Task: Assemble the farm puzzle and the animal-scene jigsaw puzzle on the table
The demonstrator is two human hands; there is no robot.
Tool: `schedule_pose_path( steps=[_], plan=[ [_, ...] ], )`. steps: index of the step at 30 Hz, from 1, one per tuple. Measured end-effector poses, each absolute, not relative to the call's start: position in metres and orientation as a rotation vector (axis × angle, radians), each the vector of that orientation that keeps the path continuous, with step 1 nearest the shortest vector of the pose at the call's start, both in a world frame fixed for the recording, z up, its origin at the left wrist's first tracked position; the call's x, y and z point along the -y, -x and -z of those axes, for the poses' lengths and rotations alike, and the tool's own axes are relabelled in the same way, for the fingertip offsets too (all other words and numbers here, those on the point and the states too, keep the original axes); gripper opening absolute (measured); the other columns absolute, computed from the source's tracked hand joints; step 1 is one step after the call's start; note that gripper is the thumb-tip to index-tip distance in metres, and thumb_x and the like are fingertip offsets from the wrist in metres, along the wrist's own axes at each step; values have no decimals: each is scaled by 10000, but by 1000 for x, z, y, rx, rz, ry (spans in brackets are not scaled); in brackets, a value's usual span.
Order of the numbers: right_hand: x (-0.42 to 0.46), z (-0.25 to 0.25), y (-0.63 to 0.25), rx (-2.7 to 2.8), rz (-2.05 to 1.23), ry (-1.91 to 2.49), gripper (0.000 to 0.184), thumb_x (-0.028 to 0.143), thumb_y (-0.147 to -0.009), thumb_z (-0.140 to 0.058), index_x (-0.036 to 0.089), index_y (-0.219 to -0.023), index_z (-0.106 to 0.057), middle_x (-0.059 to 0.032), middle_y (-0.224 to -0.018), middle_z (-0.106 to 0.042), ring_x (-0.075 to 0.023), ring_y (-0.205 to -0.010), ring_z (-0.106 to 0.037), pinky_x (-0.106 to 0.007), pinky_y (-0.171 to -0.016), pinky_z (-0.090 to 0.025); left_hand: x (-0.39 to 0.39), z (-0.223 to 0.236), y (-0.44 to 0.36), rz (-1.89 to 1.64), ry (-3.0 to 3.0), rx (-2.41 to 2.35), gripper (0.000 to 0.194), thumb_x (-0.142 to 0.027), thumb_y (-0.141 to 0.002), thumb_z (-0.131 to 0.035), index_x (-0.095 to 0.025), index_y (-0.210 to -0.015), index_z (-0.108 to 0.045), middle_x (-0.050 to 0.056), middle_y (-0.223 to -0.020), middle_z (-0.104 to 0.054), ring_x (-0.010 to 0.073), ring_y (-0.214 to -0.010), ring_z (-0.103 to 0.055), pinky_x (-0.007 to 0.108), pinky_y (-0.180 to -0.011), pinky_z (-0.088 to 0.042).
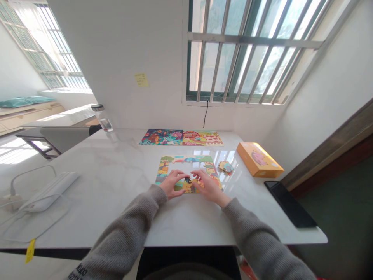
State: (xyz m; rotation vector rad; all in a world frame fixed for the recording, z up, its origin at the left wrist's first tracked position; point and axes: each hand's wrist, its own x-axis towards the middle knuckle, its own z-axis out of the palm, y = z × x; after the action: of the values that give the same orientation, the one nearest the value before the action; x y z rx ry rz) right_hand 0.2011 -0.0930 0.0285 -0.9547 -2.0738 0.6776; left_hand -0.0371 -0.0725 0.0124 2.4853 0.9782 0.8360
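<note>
A partly assembled jigsaw puzzle [169, 160] lies on the white table, its colourful border pieces around a bare white middle. My left hand [172, 184] rests over its lower left part, thumb and fingers spread apart. Over the lower right part is my right hand [209, 186], fingers apart and slightly bent. Between the two hands shows a puzzle piece [187, 180] with a dark patch, near the fingertips of both. Whether the fingers touch it I cannot tell. A small stack of loose puzzle pieces [225, 167] sits right of the puzzle.
Two colourful picture sheets [161, 137] [202, 138] lie side by side near the wall. An orange box [258, 159] and a black phone-like slab [290, 204] are at the right. A bottle [103, 118] stands back left; a white power strip [51, 191] with cables lies left.
</note>
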Motion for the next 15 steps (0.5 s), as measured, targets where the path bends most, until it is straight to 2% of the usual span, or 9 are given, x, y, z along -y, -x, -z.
schedule_pose_path(
  steps=[4, 8, 11, 13, 15],
  plan=[
    [90, -24, -201, 1979, -920, 956, 331, 254, -962, -477, 251, -1290, -513, 5, -839, -572, -153, -766, -569, -313, -732, -504, 76, -14, 35, -833, -2513, -966, 624, -245, -744, -705, -314, -1350, -569, 75, -1209, -553, 267, -1131, -521, 436, -1044, -463],
    [87, -18, -199, 1868, -1030, 930, 386, 330, -949, -510, 242, -1326, -502, 29, -778, -524, -133, -677, -518, -267, -625, -462, 74, -15, 36, -993, -2493, -1056, 590, -227, -824, -588, -290, -1406, -510, 80, -1203, -573, 264, -1132, -520, 444, -1058, -446],
    [86, -14, -196, 1758, -1098, 914, 408, 382, -930, -544, 238, -1310, -513, 43, -747, -500, -125, -636, -503, -250, -571, -435, 73, -17, 36, -1139, -2464, -1111, 471, -215, -863, -523, -253, -1332, -547, 85, -1161, -606, 273, -1123, -531, 470, -1056, -434],
    [87, -13, -194, 1687, -1127, 917, 408, 402, -913, -567, 238, -1284, -523, 49, -737, -500, -123, -628, -520, -251, -569, -436, 75, -20, 35, -1157, -2466, -1106, 464, -245, -843, -572, -245, -1307, -545, 92, -1172, -604, 286, -1130, -531, 480, -1051, -435],
    [88, -15, -193, 1638, -1157, 933, 405, 408, -898, -583, 238, -1262, -528, 53, -736, -512, -121, -620, -542, -254, -574, -443, 78, -21, 34, -1106, -2488, -1078, 580, -312, -789, -683, -243, -1337, -507, 105, -1217, -584, 303, -1148, -525, 486, -1047, -443]
  ],
)
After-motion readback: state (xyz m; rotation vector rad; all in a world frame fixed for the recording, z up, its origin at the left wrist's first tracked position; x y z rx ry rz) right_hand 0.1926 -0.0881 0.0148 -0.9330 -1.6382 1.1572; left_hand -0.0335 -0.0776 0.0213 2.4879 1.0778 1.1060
